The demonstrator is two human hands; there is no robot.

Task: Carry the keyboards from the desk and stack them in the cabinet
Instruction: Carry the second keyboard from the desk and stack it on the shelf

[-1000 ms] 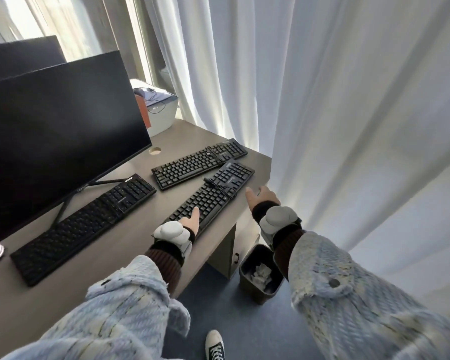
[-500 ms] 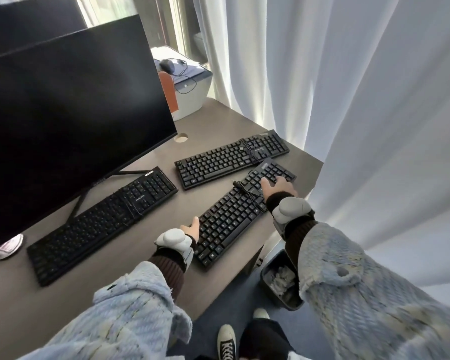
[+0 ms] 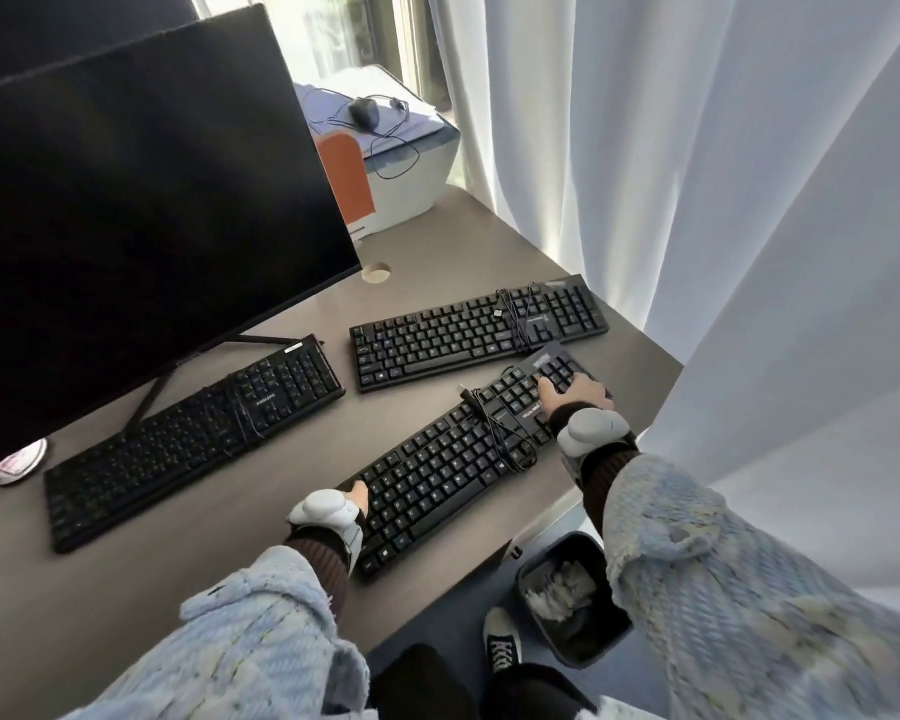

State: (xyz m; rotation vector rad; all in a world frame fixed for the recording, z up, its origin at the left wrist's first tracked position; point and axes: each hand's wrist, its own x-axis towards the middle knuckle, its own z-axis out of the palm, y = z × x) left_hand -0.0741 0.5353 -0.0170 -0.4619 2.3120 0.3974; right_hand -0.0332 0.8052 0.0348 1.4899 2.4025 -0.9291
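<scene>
Here our left hand (image 3: 352, 504) and right hand (image 3: 572, 394) rest on the ends of the nearest keyboard (image 3: 463, 459) at the surface's (image 3: 188, 574) edge; whether either grip has clenched, we cannot tell. It looks light and stiff; its wrapped cable (image 3: 505, 433) may slip loose.

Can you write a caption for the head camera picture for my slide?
Both hands, left hand and right hand, take hold of the nearest keyboard on the desk.
</scene>
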